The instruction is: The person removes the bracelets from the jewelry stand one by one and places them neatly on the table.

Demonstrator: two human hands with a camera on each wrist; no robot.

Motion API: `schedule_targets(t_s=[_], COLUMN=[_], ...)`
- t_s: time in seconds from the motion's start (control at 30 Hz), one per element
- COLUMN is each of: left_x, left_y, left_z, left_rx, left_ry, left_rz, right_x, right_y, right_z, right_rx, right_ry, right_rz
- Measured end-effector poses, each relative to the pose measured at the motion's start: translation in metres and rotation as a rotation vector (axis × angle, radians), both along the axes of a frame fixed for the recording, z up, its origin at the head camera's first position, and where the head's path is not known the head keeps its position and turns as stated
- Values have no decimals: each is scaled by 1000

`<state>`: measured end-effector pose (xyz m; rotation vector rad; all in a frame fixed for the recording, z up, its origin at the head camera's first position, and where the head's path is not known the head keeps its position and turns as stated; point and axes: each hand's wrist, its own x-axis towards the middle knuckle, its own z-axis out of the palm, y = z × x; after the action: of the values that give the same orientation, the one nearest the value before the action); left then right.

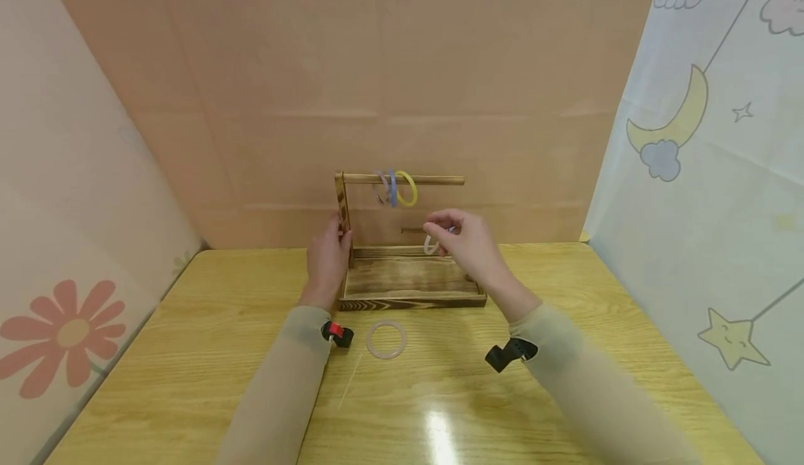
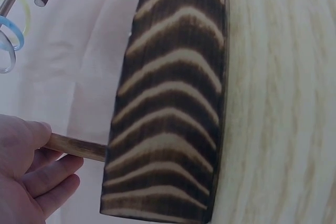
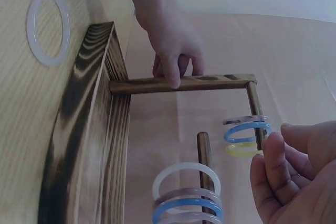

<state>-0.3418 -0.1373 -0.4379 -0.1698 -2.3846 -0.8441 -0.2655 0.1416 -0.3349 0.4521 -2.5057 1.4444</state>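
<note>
My left hand [image 1: 328,259] grips the upright post [image 1: 342,200] of a scorched-wood rack, its thumb on one side and fingers on the other. A purplish ring, a blue ring [image 1: 393,188] and a yellow ring [image 1: 407,189] hang on the upper rod [image 1: 440,180]. In the right wrist view, a white ring [image 3: 186,166], a blue ring [image 3: 184,202] and other rings hang on the lower rod [image 3: 203,142]. Beside these rings is my right hand [image 1: 467,241], fingers loosely bent, with nothing visible between thumb and fingers.
A pale pink ring [image 1: 386,340] lies flat on the wooden table [image 1: 220,353] before the rack's tray base [image 1: 411,304]. A tan cloth backdrop [image 1: 283,102] hangs behind, and printed panels stand at both sides.
</note>
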Motion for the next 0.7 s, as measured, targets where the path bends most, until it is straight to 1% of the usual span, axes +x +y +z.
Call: schedule_targets(t_s=[0.1,0.33,0.5,0.7], left_x=[1,1,1,1], left_y=[1,2,1,1], left_z=[-1,-2,-1,0], left_rx=[-1,0,1,-5], left_ry=[13,26,30,36], left_rz=[-1,0,-5,-3], right_x=[-6,-19,-30,-37], right_y=[1,0,-3,-10], right_z=[6,18,25,32], right_rx=[-5,60,92,112], right_ry=[31,81,80,53], right_rz=[-7,-50,-69,-105])
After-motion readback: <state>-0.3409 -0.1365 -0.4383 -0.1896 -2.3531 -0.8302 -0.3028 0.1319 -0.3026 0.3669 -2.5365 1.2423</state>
